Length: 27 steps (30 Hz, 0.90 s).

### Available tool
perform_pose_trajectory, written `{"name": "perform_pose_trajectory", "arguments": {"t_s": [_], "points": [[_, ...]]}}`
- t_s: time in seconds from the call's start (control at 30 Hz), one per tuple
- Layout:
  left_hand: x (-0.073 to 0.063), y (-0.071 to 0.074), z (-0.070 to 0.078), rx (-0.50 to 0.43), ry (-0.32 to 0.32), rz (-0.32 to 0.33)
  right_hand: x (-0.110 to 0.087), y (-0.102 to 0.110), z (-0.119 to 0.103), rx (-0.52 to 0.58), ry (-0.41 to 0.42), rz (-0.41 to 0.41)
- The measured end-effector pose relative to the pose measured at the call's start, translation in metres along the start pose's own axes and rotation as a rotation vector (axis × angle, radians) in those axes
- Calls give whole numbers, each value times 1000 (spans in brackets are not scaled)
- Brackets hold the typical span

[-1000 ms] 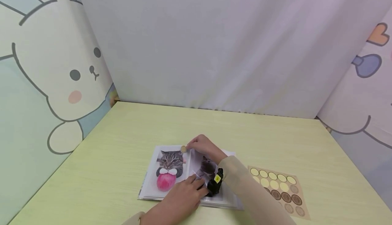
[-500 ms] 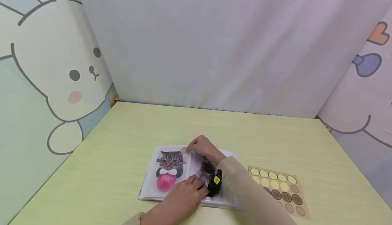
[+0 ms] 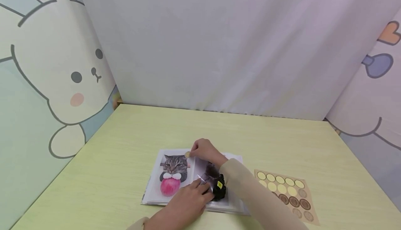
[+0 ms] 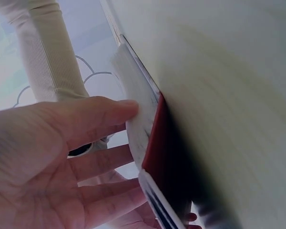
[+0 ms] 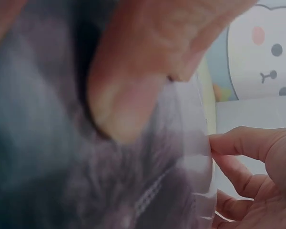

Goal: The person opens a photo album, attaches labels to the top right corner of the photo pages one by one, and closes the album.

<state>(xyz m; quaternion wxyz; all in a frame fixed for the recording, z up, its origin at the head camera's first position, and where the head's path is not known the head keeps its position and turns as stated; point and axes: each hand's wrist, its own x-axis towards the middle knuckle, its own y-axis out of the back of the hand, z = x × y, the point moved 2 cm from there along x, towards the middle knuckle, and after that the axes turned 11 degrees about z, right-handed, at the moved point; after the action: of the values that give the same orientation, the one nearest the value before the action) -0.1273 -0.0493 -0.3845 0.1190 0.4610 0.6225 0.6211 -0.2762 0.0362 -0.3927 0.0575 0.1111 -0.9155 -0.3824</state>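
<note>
A photo album (image 3: pixel 150 191) lies spread on the table, showing a cat picture (image 3: pixel 174 164) on the left page and a darker cat picture (image 3: pixel 212 171) on the right. My right hand (image 3: pixel 206 151) pinches a small round tan sticker (image 3: pixel 187 154) over the upper right corner of the left page. In the right wrist view a blurred fingertip (image 5: pixel 126 109) covers much of the page, and the sticker is hidden. My left hand (image 3: pixel 189 202) rests on the album's near edge, fingers across the page. Its thumb (image 4: pixel 126 109) touches the page edges in the left wrist view.
A tan sheet of round stickers (image 3: pixel 308 202), in yellow and brown rows, lies to the right of the album. Below my right wrist hangs a black device (image 3: pixel 223 193) with a yellow label. A pale curtain (image 3: pixel 200 49) stands behind the table (image 3: pixel 94 171).
The sticker has shifted slightly towards me, into the page corner. My right wrist has turned a little, swinging the black device. My left hand has stayed in place.
</note>
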Motion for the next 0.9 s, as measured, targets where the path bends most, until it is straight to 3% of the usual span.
{"name": "perform_pose_trajectory", "arguments": {"t_s": [0.2,0.5,0.73,0.9], "points": [[-1,0,0,13,-4,43,-2,2,-8,-73,77,-33],[-1,0,1,1,13,8,-5,0,-9,-102,113,-51],[-1,0,1,-3,6,24,-5,3,-9,-105,179,-93],[-1,0,1,-3,4,12,-4,6,-6,-57,144,-107]]}}
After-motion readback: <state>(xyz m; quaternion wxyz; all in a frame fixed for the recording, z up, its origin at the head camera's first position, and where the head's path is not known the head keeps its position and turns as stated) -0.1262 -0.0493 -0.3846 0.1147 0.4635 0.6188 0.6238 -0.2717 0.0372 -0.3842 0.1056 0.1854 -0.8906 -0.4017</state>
